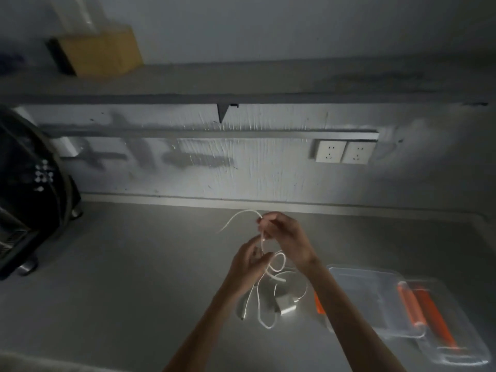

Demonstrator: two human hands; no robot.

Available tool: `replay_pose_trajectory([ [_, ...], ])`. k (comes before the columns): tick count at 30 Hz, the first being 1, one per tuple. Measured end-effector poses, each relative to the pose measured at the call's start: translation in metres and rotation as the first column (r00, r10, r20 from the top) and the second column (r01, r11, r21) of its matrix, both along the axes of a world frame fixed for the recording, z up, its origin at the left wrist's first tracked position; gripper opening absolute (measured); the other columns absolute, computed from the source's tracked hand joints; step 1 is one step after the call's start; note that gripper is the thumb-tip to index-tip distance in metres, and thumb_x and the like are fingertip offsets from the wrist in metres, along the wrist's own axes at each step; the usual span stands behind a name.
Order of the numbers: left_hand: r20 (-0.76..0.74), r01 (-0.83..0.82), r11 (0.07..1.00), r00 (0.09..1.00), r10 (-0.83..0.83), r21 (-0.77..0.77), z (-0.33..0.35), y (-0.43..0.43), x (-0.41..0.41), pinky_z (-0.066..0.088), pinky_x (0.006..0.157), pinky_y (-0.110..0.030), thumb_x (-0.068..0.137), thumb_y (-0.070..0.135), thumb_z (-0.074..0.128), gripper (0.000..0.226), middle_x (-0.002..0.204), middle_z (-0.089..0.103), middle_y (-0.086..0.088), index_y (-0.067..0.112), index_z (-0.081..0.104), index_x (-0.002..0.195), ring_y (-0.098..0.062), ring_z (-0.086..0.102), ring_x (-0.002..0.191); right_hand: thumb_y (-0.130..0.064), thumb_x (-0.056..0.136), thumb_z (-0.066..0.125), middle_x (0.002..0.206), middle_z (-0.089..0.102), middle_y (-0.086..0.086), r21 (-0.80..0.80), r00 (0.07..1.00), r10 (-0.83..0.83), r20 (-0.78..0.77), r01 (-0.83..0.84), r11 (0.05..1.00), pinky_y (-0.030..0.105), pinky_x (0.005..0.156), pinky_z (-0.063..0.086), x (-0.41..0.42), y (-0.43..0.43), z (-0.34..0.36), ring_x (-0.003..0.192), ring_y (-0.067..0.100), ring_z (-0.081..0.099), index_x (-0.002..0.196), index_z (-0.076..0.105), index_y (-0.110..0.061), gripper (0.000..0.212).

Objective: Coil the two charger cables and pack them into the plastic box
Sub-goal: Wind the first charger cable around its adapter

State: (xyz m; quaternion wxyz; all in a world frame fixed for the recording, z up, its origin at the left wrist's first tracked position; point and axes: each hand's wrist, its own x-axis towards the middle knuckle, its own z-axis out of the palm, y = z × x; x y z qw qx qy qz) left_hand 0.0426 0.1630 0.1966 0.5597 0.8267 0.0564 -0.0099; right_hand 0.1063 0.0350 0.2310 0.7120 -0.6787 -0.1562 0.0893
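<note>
A white charger cable (276,260) is lifted above the grey counter (134,277) between both hands. My right hand (284,234) pinches it at the top, where a free end arcs off to the left. My left hand (248,264) holds a lower stretch, with a loop hanging between the hands. More white cable lies tangled on the counter below, ending at a small white charger plug (285,304). I cannot separate the two cables in the tangle. The clear plastic box (357,285) with orange clips stands open at the right, its lid (456,342) beside it.
A black appliance (29,189) on metal feet fills the counter's left side. Two white wall sockets (345,151) sit on the back wall under a rail. A shelf above carries a yellow-brown box (102,52).
</note>
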Motion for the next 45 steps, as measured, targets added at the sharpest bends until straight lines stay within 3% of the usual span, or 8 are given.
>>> replay_pose_trajectory([
  [7,0.052,0.169,0.977,0.983,-0.177,0.13,0.004,-0.011,0.016,0.039,0.057,-0.026,0.088,0.034,0.062,0.029,0.055,0.052,0.007,0.015,0.056,0.066,-0.003,0.044,0.053,-0.01,0.098,0.05,0.077,0.06,0.003,0.589,0.996,-0.025,-0.083,0.069,0.805,0.026,0.076,0.051,0.017,-0.047,0.08,0.074,0.015,0.057,0.082,0.059,-0.011,0.019],
  [14,0.216,0.26,0.935,0.954,-0.209,-0.24,0.095,-0.026,0.01,0.035,0.044,-0.023,0.093,0.014,0.063,0.014,0.067,0.059,-0.018,0.002,0.064,0.086,-0.018,0.048,0.052,-0.023,0.08,0.066,0.106,0.072,0.003,0.248,0.97,0.032,-0.242,0.03,0.968,0.05,0.092,0.051,-0.022,-0.087,0.031,0.113,0.027,0.064,0.101,0.059,-0.007,0.027],
  [19,0.361,0.298,0.955,0.892,-0.271,-0.02,0.141,-0.065,0.032,0.058,0.065,-0.033,0.094,0.022,0.062,0.016,0.081,0.072,-0.009,0.008,0.067,0.089,-0.023,0.071,0.076,-0.021,0.085,0.06,0.086,0.068,0.018,0.329,0.905,0.084,-0.417,0.064,0.942,0.032,0.053,0.053,-0.049,-0.086,0.041,0.064,0.027,0.066,0.104,0.054,-0.006,0.025],
  [25,0.304,0.358,0.912,0.862,-0.405,0.199,0.176,-0.098,0.056,0.055,0.069,-0.034,0.088,0.023,0.064,0.01,0.076,0.073,0.008,0.019,0.071,0.084,-0.007,0.067,0.067,-0.014,0.098,0.05,0.048,0.057,0.005,0.022,0.861,-0.489,-0.139,0.496,0.868,0.018,0.036,0.031,-0.036,-0.196,0.075,0.035,0.014,0.046,0.075,0.054,-0.016,0.023],
  [31,0.107,0.476,0.744,0.806,-0.583,0.468,0.181,-0.16,0.057,0.05,0.065,-0.033,0.089,0.022,0.058,0.044,0.094,0.067,0.003,0.042,0.042,0.125,-0.011,0.056,0.06,-0.033,0.097,0.045,0.035,0.056,0.001,-0.472,0.744,-0.666,0.059,0.609,0.638,0.021,0.042,0.041,0.029,-0.295,0.019,0.029,0.007,0.048,0.074,0.051,-0.016,0.029],
  [37,-0.051,0.579,0.814,0.815,-0.577,0.053,0.197,-0.201,0.058,0.046,0.07,-0.027,0.085,0.018,0.069,0.052,0.106,0.044,-0.004,0.028,0.032,0.121,-0.015,0.05,0.08,-0.018,0.089,0.053,0.059,0.064,0.005,-0.734,0.801,-0.598,0.003,0.408,0.543,0.04,0.064,0.054,0.05,-0.347,-0.057,0.062,0.031,0.065,0.086,0.06,-0.013,0.009],
  [42,0.103,0.451,0.828,0.89,-0.443,-0.333,0.199,-0.233,0.061,0.048,0.065,-0.03,0.079,0.013,0.072,0.034,0.095,0.049,-0.009,0.015,0.047,0.103,-0.019,0.055,0.073,-0.008,0.093,0.052,0.147,0.041,0.03,-0.779,0.795,-0.606,0.011,0.388,0.494,0.041,0.11,0.031,0.067,-0.357,-0.053,0.137,0.042,0.039,0.146,0.03,0.004,0.059],
  [45,0.137,0.285,0.845,0.959,-0.249,-0.453,0.197,-0.255,0.063,0.057,0.07,-0.039,0.086,0.009,0.07,0.031,0.091,0.065,-0.018,0.005,0.053,0.111,-0.029,0.071,0.078,-0.018,0.098,0.054,0.156,0.035,0.01,-0.433,0.924,-0.377,0.068,0.368,0.823,0.036,0.119,0.021,0.047,-0.331,-0.007,0.145,0.022,0.03,0.149,0.033,-0.016,0.055],
])
